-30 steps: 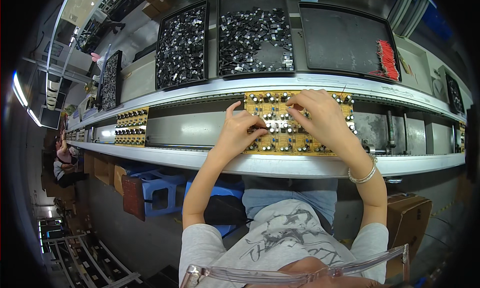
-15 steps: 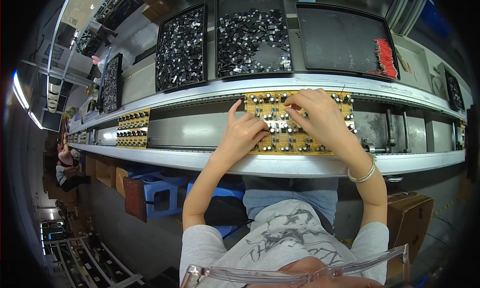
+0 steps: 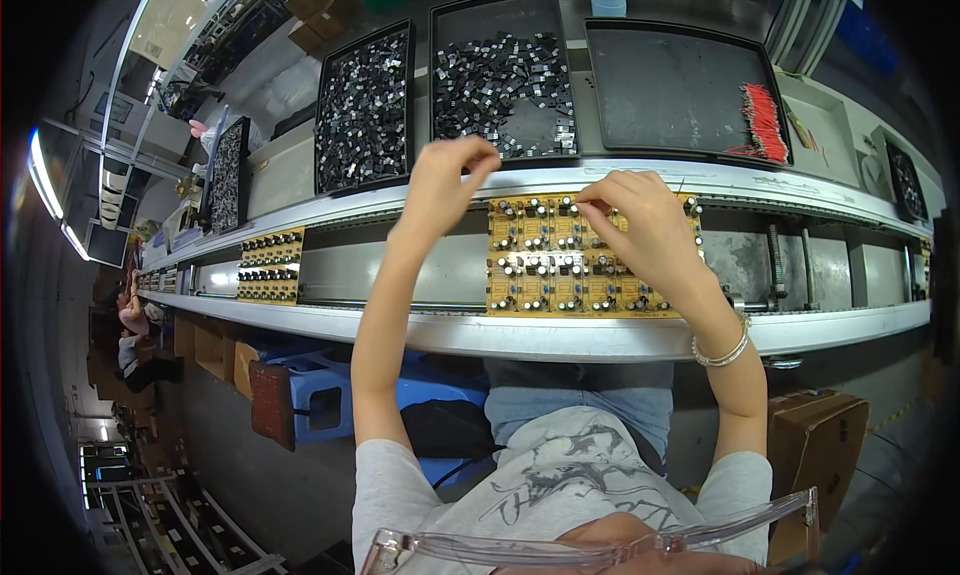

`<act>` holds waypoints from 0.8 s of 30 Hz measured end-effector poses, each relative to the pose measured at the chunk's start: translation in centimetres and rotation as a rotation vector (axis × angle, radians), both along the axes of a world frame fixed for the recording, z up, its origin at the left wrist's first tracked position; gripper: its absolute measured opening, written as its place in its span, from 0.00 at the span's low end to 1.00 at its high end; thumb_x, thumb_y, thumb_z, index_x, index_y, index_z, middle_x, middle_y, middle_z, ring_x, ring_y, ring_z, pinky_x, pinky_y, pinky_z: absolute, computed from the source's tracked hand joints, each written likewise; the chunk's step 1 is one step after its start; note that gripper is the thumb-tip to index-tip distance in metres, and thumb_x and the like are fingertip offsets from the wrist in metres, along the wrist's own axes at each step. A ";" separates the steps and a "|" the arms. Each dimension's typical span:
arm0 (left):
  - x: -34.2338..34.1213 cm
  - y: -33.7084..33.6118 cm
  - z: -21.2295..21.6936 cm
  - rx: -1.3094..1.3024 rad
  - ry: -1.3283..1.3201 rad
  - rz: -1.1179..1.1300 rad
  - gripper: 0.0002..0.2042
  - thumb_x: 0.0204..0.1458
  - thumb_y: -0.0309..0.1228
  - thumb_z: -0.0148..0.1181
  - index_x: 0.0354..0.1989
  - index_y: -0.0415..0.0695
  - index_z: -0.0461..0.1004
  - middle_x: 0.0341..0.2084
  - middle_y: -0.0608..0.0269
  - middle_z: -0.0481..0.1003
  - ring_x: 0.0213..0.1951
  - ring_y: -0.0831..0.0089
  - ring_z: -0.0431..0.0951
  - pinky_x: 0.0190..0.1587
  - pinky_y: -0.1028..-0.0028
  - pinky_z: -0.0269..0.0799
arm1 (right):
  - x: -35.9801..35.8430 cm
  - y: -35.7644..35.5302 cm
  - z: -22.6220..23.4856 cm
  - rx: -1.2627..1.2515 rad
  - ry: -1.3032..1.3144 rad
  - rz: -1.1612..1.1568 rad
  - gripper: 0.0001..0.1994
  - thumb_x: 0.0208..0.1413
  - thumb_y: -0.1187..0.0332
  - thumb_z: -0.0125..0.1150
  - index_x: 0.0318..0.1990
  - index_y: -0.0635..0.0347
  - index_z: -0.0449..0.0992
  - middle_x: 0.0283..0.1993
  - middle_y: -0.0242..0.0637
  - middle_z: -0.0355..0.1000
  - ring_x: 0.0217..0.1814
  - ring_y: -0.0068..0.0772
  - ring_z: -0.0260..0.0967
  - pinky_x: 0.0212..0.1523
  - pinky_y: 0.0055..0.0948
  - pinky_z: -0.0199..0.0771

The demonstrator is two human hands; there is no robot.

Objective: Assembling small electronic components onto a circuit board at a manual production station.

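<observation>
A yellow circuit board panel [image 3: 510, 243] lies across the rails in front of me, fitted with rows of black, white-topped capacitors and other small parts. My right hand [image 3: 640, 215] is over its upper middle, thumb and forefinger closed together at a capacitor near the far row; whatever is between the fingertips is too small to make out. My left hand [image 3: 440, 185] is raised off the board, at the near edge of a black tray [image 3: 503, 162] of loose black components. Its fingers are bent and slightly blurred, so their grip is unclear.
Another tray of black components [image 3: 365, 115] stands to the left. At the right, a black tray [image 3: 660, 85] holds a bundle of red-coated parts [image 3: 763, 123]. A second board panel [image 3: 270, 265] sits further left on the rails. A metal rail [image 3: 430, 327] runs along my side.
My left hand has left the board and moved up and left to the tray of black components. The right hand stays at nearly the same place on the board.
</observation>
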State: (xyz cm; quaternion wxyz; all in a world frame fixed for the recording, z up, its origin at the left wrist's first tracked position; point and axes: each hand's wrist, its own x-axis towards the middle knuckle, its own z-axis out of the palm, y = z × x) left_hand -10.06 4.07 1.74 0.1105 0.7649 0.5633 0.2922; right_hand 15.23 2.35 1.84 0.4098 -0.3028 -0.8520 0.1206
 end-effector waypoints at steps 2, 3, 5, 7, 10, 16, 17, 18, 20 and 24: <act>-0.6 2.8 -0.1 0.040 0.053 0.040 0.08 0.48 0.27 0.61 0.36 0.39 0.75 0.29 0.57 0.78 0.30 0.67 0.78 0.34 0.75 0.71 | 0.0 0.0 0.0 0.018 0.004 -0.003 0.04 0.50 0.70 0.59 0.28 0.60 0.72 0.27 0.34 0.69 0.32 0.36 0.68 0.40 0.33 0.63; -0.7 4.3 -0.6 0.034 0.049 0.068 0.08 0.46 0.26 0.61 0.36 0.42 0.76 0.29 0.58 0.77 0.30 0.67 0.78 0.35 0.73 0.71 | 0.0 0.1 -0.1 0.021 0.002 -0.007 0.04 0.50 0.70 0.59 0.29 0.60 0.72 0.27 0.34 0.70 0.32 0.36 0.68 0.40 0.33 0.63; -0.2 6.2 -1.0 0.044 0.114 0.051 0.08 0.45 0.26 0.62 0.36 0.42 0.76 0.29 0.59 0.76 0.30 0.66 0.77 0.35 0.72 0.71 | 0.2 0.3 -0.4 0.016 -0.007 -0.021 0.03 0.49 0.71 0.60 0.30 0.59 0.73 0.27 0.33 0.71 0.33 0.36 0.68 0.41 0.32 0.64; -0.3 7.7 -1.3 0.137 0.309 0.034 0.10 0.42 0.26 0.64 0.35 0.45 0.77 0.29 0.60 0.74 0.31 0.65 0.76 0.35 0.69 0.71 | 0.2 0.3 -0.3 0.020 -0.006 -0.021 0.03 0.49 0.71 0.60 0.30 0.59 0.73 0.27 0.33 0.70 0.32 0.36 0.68 0.41 0.32 0.64; -0.2 9.0 -1.7 0.161 0.343 0.053 0.09 0.42 0.26 0.64 0.34 0.45 0.78 0.29 0.60 0.74 0.31 0.65 0.76 0.36 0.69 0.71 | 0.2 0.4 -0.5 0.038 0.000 -0.025 0.03 0.49 0.72 0.60 0.29 0.59 0.73 0.26 0.33 0.70 0.31 0.35 0.67 0.40 0.32 0.64; -0.7 9.5 -2.1 0.262 0.303 0.035 0.06 0.45 0.26 0.62 0.31 0.41 0.77 0.30 0.58 0.74 0.31 0.63 0.76 0.36 0.69 0.71 | 0.3 0.6 -0.7 0.071 0.022 -0.012 0.04 0.49 0.71 0.60 0.28 0.59 0.72 0.27 0.34 0.68 0.33 0.35 0.67 0.40 0.33 0.63; -0.9 9.5 -2.2 0.308 0.226 0.029 0.05 0.46 0.25 0.61 0.31 0.39 0.76 0.30 0.57 0.74 0.31 0.62 0.76 0.35 0.69 0.71 | 0.3 0.6 -0.7 0.067 0.023 -0.012 0.04 0.49 0.71 0.59 0.28 0.59 0.72 0.26 0.34 0.68 0.33 0.35 0.67 0.41 0.34 0.63; -1.0 9.3 -2.3 0.309 0.226 0.030 0.05 0.46 0.25 0.61 0.31 0.39 0.76 0.30 0.57 0.74 0.31 0.62 0.76 0.35 0.69 0.71 | 0.2 0.7 -0.7 0.063 0.023 -0.012 0.04 0.49 0.71 0.59 0.28 0.59 0.72 0.26 0.34 0.69 0.32 0.35 0.67 0.41 0.34 0.63; -1.4 8.4 -2.6 0.277 0.090 0.043 0.04 0.47 0.27 0.60 0.31 0.42 0.74 0.29 0.62 0.74 0.37 0.62 0.73 0.42 0.66 0.63 | 0.2 0.9 -0.8 0.065 0.023 -0.013 0.03 0.49 0.71 0.59 0.28 0.59 0.72 0.26 0.34 0.69 0.32 0.35 0.67 0.41 0.33 0.63; -1.3 6.7 -2.6 0.388 0.185 -0.034 0.04 0.47 0.24 0.60 0.31 0.40 0.74 0.27 0.60 0.73 0.30 0.64 0.74 0.33 0.70 0.68 | 0.6 1.4 -1.0 -0.019 -0.014 -0.030 0.03 0.50 0.72 0.60 0.30 0.59 0.73 0.27 0.32 0.71 0.31 0.33 0.68 0.41 0.31 0.63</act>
